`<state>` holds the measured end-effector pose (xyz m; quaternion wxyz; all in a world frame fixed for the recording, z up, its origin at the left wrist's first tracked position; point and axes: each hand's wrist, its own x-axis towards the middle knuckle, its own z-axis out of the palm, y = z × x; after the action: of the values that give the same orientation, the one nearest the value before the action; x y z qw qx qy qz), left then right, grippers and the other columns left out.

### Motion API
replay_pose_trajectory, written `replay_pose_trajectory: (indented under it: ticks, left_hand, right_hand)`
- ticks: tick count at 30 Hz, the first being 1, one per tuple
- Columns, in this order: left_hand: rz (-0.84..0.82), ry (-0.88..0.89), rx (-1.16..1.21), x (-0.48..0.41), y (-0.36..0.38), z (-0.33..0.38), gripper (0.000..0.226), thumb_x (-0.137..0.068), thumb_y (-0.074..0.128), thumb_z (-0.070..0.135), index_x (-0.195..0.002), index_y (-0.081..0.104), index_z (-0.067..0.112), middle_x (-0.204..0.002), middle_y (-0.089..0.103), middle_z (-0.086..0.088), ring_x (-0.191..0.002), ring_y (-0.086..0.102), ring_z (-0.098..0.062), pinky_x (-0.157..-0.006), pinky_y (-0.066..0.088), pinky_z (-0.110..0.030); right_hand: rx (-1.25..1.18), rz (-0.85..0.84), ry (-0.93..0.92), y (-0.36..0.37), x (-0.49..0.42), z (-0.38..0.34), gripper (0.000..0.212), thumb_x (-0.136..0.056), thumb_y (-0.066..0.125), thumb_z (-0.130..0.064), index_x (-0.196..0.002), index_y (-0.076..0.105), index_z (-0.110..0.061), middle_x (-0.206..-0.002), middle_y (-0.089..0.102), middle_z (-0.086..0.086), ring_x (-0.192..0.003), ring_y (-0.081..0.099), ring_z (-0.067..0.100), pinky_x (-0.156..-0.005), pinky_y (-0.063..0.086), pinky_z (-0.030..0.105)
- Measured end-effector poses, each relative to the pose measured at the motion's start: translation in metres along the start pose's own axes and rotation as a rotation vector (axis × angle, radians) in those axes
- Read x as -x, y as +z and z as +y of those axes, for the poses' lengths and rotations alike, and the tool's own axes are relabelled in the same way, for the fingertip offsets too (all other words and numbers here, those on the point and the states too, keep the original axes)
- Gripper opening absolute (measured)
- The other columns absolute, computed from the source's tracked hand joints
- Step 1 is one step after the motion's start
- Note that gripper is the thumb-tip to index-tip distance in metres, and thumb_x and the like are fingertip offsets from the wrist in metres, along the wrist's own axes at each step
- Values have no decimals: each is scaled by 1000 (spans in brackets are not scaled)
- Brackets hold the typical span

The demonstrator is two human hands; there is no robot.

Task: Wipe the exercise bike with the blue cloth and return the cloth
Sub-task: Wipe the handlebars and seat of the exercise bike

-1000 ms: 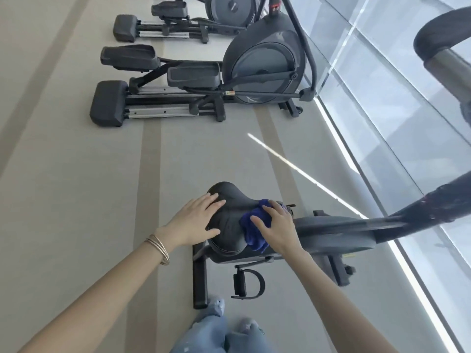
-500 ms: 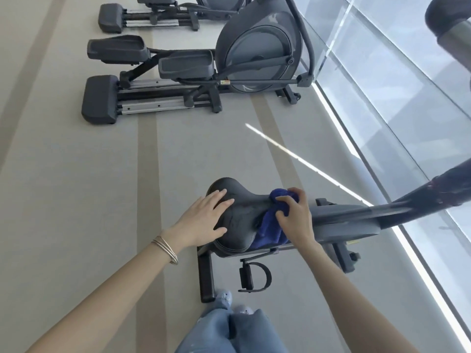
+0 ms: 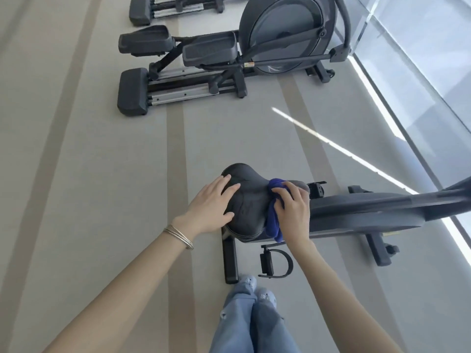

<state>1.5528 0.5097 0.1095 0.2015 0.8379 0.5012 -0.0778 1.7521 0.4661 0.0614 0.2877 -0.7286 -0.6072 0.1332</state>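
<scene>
Top-down view of my two hands, set apart on the black saddle (image 3: 246, 200) of an exercise bike (image 3: 356, 215). My L hand (image 3: 211, 207) lies flat on the saddle's left side, fingers spread. My R hand (image 3: 293, 212), fingers curled, grips a bunched blue cloth (image 3: 274, 225) against the saddle's right side; the cloth hangs past the near edge. A strapped pedal (image 3: 276, 261) sits below. Thin bangles (image 3: 179, 236) circle my L wrist. An elliptical trainer (image 3: 280, 39) stands well apart on the striped grey floor (image 3: 102, 174), beside a window (image 3: 420, 59).
</scene>
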Motion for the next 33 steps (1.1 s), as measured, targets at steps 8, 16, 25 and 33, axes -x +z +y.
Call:
replay_pose_trajectory:
  ticks: [8,16,25,33]
  left_hand:
    - [-28,-14,-50,-5,-10,-5,72,-92,52,32,-151,12,22,-160,0,-3,-147,0,-18,-118,8,-32]
    - [-90,67,-77,-38,-4,-12,73,-92,52,31,-151,11,21,-160,-2,-5,-147,0,-20,-119,6,-33]
    - [-111,280,-156,-78,-15,-60,76,-88,55,32,-151,13,20,-160,4,-5,-147,7,-21,-118,8,-32]
    - [-231,489,-150,-106,-32,-80,83,-85,60,39,-150,11,21,-160,4,-2,-147,7,-20,-119,12,-34]
  right_hand:
    - [-27,-61,106,-39,-34,49,37,-82,49,4,-112,63,-13,-115,64,4,-100,52,34,-88,44,38]
    - [242,-205,-288,-25,-11,32,29,-77,66,0,-106,66,-6,-111,65,9,-97,55,38,-84,51,40]
    - [190,55,237,-5,-33,4,29,-89,50,1,-112,65,-10,-119,63,6,-98,49,32,-89,39,30]
    - [166,-4,163,9,-21,-31,28,-81,59,5,-100,71,-12,-112,68,7,-94,58,36,-87,49,41]
